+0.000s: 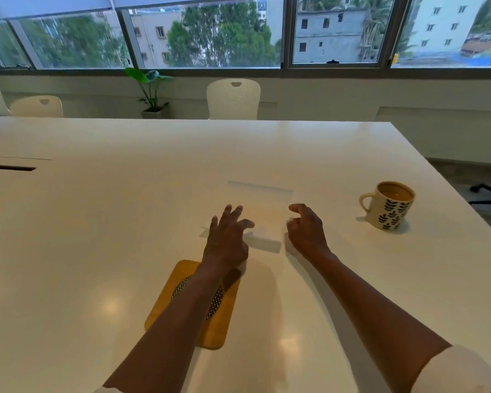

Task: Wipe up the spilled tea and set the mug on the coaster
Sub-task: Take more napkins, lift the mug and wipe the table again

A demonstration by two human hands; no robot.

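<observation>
White paper tissue (260, 214), very pale against the white table (125, 194), lies flat between the two hands in the head view, its near edge folded or lifted just by the fingers. Left hand (227, 236) hovers over the tissue's near-left corner, fingers spread and slightly hooked, gripping nothing that shows. Right hand (305, 226) sits at the tissue's right edge with fingers curled in; it may be pinching the edge, but blur and white-on-white leave that uncertain. Spilled tea itself is not readable as a distinct puddle; a faint warm tint under the sheet could be it or only a reflection. Mug (389, 205), cream with a dark leaf print, stands upright well to the right, tea inside, handle facing left. Wooden coaster (165, 307) with woven centre lies near the table's front edge, partly under the left forearm, well apart from the mug. Judged step: wiping stage, tissue being laid or gathered. Next move likely needs pressing and dragging the sheet, then carrying the mug across level.
</observation>
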